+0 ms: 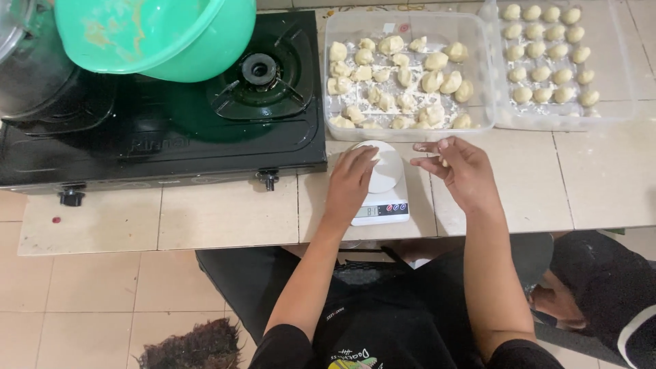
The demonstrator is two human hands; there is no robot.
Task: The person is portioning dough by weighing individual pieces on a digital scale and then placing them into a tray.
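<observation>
Now the left hand lies flat and released on the white kitchen scale, covering part of its round plate. Just beside the scale, the right hand pinches a small dough piece in its fingertips. Behind the scale stands a clear container with floured dough lumps on the tiled counter.

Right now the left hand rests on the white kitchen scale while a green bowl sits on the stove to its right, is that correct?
Not quite: in the head view the green bowl and stove lie left of the scale, not right. The left hand does rest on the scale.
</observation>
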